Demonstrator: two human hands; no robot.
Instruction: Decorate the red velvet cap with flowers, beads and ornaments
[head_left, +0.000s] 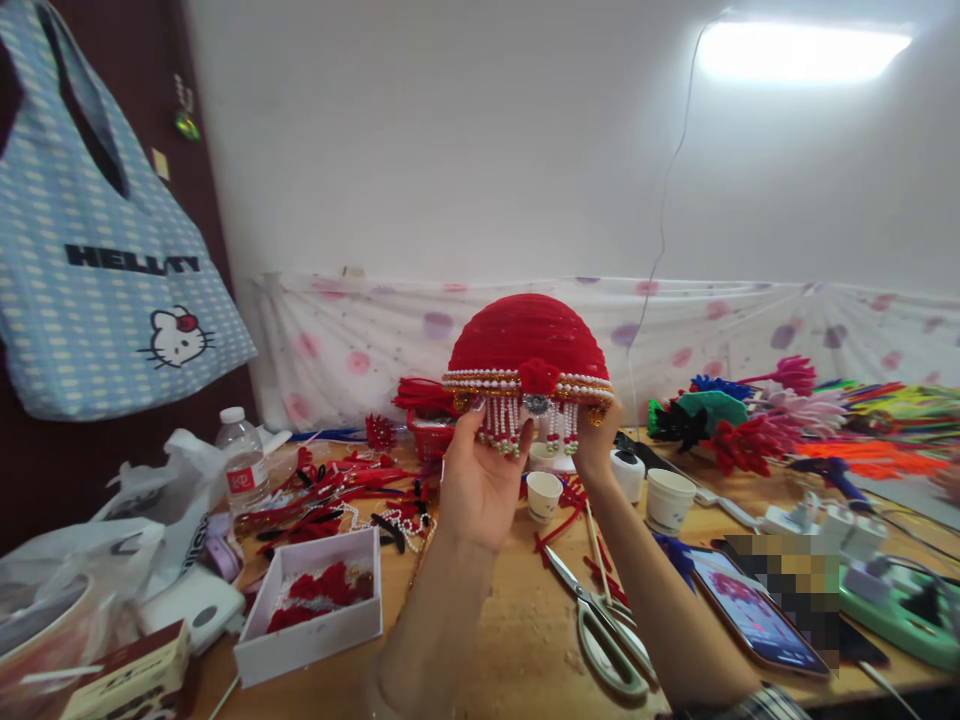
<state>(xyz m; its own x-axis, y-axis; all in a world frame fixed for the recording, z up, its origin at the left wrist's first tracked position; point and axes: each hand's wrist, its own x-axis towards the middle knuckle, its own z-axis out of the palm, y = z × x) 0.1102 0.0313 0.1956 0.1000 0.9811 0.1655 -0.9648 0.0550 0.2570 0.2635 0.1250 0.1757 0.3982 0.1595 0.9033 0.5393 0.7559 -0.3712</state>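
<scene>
A red domed headdress is held up in front of me above the table. Rows of white and gold beads run round its rim, with a red flower at the front and beaded tassels hanging below. My left hand grips the lower left edge, its thumb up against the rim and the palm turned up. On the lower right edge is my right hand, closed round the rim, its fingers mostly hidden behind the tassels.
Below lie scissors, a paper cup and a white box with red pieces. To the right are a phone, a green power strip and fuzzy flowers. Plastic bags and a bottle stand left.
</scene>
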